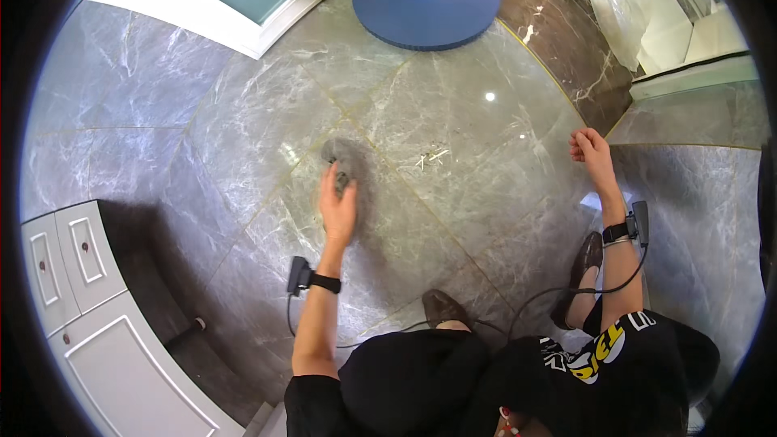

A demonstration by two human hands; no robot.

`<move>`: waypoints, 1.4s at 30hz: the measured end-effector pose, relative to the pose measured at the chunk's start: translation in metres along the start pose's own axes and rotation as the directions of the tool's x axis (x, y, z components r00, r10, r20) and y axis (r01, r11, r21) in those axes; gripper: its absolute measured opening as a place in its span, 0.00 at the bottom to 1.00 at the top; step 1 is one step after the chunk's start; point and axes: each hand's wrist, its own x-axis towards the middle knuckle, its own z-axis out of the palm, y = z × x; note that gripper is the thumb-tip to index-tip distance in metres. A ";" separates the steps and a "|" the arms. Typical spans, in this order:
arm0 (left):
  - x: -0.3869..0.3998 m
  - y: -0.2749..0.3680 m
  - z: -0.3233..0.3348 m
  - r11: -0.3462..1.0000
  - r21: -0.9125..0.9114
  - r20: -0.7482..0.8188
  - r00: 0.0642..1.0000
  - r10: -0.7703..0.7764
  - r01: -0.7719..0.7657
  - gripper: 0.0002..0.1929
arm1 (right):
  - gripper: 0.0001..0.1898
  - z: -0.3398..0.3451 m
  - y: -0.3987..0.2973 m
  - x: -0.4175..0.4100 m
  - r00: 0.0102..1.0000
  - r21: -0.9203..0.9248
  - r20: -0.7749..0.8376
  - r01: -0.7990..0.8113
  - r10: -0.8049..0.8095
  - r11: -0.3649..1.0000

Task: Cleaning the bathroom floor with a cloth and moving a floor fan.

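My left hand [337, 206] reaches down over the grey marble-patterned floor [255, 133]. Between its thumb and fingers is a dark grey clump [342, 180], perhaps lint or dust; its exact kind is not clear. A fuzzy grey patch [334, 149] shows just past the fingertips. To the right of that hand, a small scatter of pale slivers and crumbs [431, 159] lies on the floor. Held out at the right, my right hand [590, 149] has its fingers curled in, with nothing visible in them.
A blue round stand base [425, 18] stands ahead, beside a white-trimmed wall corner [258, 42]. White drawers and a cabinet door [130, 370] are at lower left. Clear plastic sheeting [616, 24] hangs at upper right. A black cable [564, 290] runs between my wrist devices, near my brown shoes [445, 306].
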 end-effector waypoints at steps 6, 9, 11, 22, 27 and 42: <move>-0.011 0.069 0.110 0.993 0.039 0.090 0.990 0.107 -0.111 0.27 | 0.10 0.012 0.043 -0.019 0.982 0.118 -0.171 -0.065 0.084 0.991; -0.009 0.076 0.132 0.982 -0.022 0.113 0.976 0.188 -0.187 0.25 | 0.09 0.061 0.022 -0.039 0.998 0.087 -0.050 -0.028 0.032 0.996; -0.003 0.086 0.121 0.892 -0.410 0.176 0.976 -0.125 0.188 0.22 | 0.11 0.085 -0.003 -0.054 0.997 0.019 0.067 0.039 -0.040 0.999; -0.037 0.161 0.083 0.362 -0.743 0.498 0.826 -0.264 0.563 0.29 | 0.55 0.182 -0.067 -0.099 0.865 0.118 0.336 0.354 -0.373 0.928; -0.057 0.166 0.114 0.502 -0.563 0.598 0.743 -0.299 0.656 0.32 | 0.50 0.141 -0.064 -0.110 0.958 0.141 0.228 0.143 -0.173 0.980; -0.055 0.115 0.124 0.853 -0.418 0.499 0.864 -0.073 0.313 0.13 | 0.40 0.008 0.053 -0.022 0.750 -0.653 -0.378 0.200 -0.543 0.730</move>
